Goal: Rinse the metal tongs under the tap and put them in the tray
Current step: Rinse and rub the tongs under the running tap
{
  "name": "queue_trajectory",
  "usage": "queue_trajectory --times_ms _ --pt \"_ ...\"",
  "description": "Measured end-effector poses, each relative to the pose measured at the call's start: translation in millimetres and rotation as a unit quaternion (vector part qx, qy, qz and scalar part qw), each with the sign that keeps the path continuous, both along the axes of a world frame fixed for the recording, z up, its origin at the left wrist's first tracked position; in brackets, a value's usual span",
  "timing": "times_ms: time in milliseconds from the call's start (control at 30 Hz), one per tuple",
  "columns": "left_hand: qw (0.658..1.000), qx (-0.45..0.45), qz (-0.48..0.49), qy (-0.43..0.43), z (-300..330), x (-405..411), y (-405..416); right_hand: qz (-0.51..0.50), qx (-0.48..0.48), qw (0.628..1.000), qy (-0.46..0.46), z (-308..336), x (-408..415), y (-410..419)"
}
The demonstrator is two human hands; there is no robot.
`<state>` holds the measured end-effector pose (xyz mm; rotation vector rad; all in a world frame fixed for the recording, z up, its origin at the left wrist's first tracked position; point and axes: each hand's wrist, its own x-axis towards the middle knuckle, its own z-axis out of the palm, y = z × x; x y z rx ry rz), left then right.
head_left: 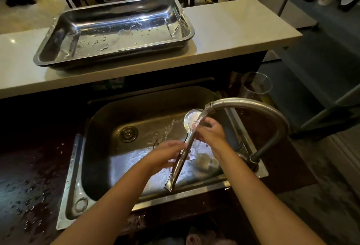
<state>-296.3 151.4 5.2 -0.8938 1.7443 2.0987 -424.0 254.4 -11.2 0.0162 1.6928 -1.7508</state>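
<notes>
The metal tongs (180, 163) slant over the steel sink (101, 125), round spoon-shaped end up under the tap (251, 106), hinge end down near the sink's front rim. Water runs from the spout onto the upper end. My right hand (211, 132) grips the tongs just below the round end. My left hand (165, 154) is blurred and wraps the middle of the shaft. The steel tray (187, 20) sits wet on the pale raised counter behind the sink, with only water drops in it.
A clear plastic cup (255, 85) stands behind the tap at the right. A round item (206, 163) lies on the sink floor under the tongs. The dark worktop (29, 186) left of the sink is wet. Chairs and a table stand beyond the counter.
</notes>
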Motion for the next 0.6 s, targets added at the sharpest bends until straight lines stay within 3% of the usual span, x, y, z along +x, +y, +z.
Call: queue_trajectory --times_ms 200,267,433,600 --pt "0.997 -0.061 0.013 0.044 13.9 -39.6 -5.6 -0.007 -0.002 0.997 0.076 16.1 -6.9 2.5" --pt "0.999 -0.038 0.002 0.035 4.9 -35.1 -5.2 -0.016 -0.016 0.996 0.091 21.4 -12.1 3.5" --pt "0.999 0.042 0.004 -0.014 -24.7 -0.7 -11.0 -0.052 -0.037 0.997 0.051 23.8 -27.6 11.7" --pt "1.0 0.001 -0.01 -0.005 -22.9 0.1 -13.1 -0.024 -0.005 0.999 0.045 14.0 -9.6 3.2"
